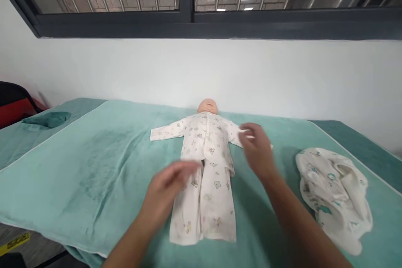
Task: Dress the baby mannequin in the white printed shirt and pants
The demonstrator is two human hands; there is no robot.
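Note:
A baby doll lies on its back in a white printed shirt (pixel 197 136) and matching trousers (pixel 216 201). Its head (pixel 207 106) points toward the wall, and its sleeves stretch out to both sides. My left hand (pixel 172 182), blurred by motion, hovers over the upper trouser leg on the left, fingers extended and nothing visible in them. Over the sleeve on the right is my right hand (pixel 256 146), with its fingers curved and a gap between thumb and fingertips. It covers part of that sleeve; whether it touches the cloth I cannot tell.
A crumpled white printed cloth (pixel 334 197) lies at the right on the green bed cover (pixel 88 167). Behind the bed rises a white wall (pixel 150 71) below a barred window (pixel 191 23). A red and black item (pixel 15 106) stands at the far left.

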